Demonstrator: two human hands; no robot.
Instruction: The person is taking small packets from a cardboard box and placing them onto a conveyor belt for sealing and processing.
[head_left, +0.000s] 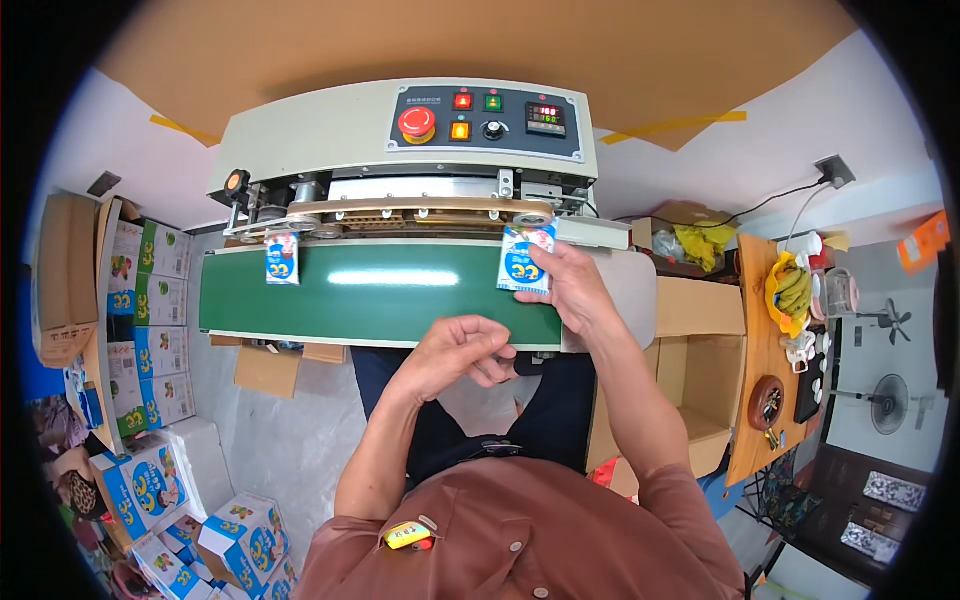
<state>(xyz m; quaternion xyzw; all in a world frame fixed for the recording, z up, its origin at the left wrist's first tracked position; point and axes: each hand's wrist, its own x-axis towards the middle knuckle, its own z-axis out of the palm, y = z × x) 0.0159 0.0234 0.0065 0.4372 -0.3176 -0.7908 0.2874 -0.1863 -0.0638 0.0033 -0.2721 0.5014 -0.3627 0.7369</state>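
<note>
My right hand (pixel 575 288) grips a small blue and white packet (pixel 526 262) between thumb and fingers. The packet stands upright, its top edge at the belt and roller on the right end of the sealing machine (pixel 300 130). Lower and to the left, my left hand (pixel 462 354) hovers near the front edge of the green conveyor belt (pixel 390 290). Its fingers are loosely curled and a little apart, with nothing visible in them. A second packet (pixel 283 258) of the same kind hangs from the machine's left end, over the belt.
A red stop button (pixel 417 124) and lit switches sit on the machine's control panel (pixel 470 150). Printed cartons (pixel 165 310) are stacked at left. An open cardboard box (pixel 690 375) stands at right, beside a wooden table (pixel 752 300) with bananas (pixel 793 292) on it.
</note>
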